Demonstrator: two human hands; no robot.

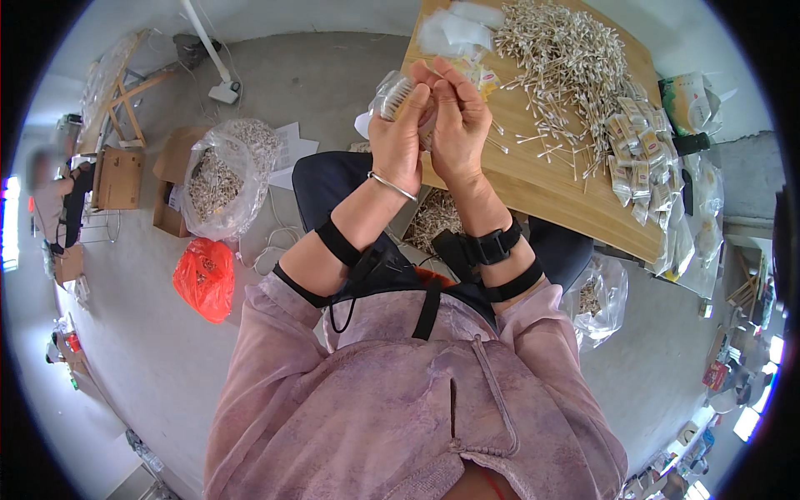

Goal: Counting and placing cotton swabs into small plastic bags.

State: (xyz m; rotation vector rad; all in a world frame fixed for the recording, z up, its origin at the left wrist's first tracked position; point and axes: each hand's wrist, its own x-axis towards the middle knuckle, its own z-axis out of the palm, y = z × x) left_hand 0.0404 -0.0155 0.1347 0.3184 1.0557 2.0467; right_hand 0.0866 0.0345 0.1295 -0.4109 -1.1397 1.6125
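Observation:
Over the table's left edge, my left hand (397, 146) and my right hand (460, 133) are close together, thumbs side by side. Between them is a small clear plastic bag of cotton swabs (393, 95), its row of white tips showing on the left. My left fingers wrap around the bag's body. My right fingers are closed at its right end, partly hiding it. Just beyond my hands lie yellow-printed wrappers (485, 77) and a stack of clear plastic bags (457, 32). A large heap of loose cotton swabs (567, 62) covers the wooden table (554, 196).
Filled swab packs (640, 150) are piled at the table's right side. On the floor at left stand a large clear bag of swabs (229, 179) and a red plastic bag (205, 279). Another clear bag (602, 302) sits right of my legs. A person (52, 200) is far left.

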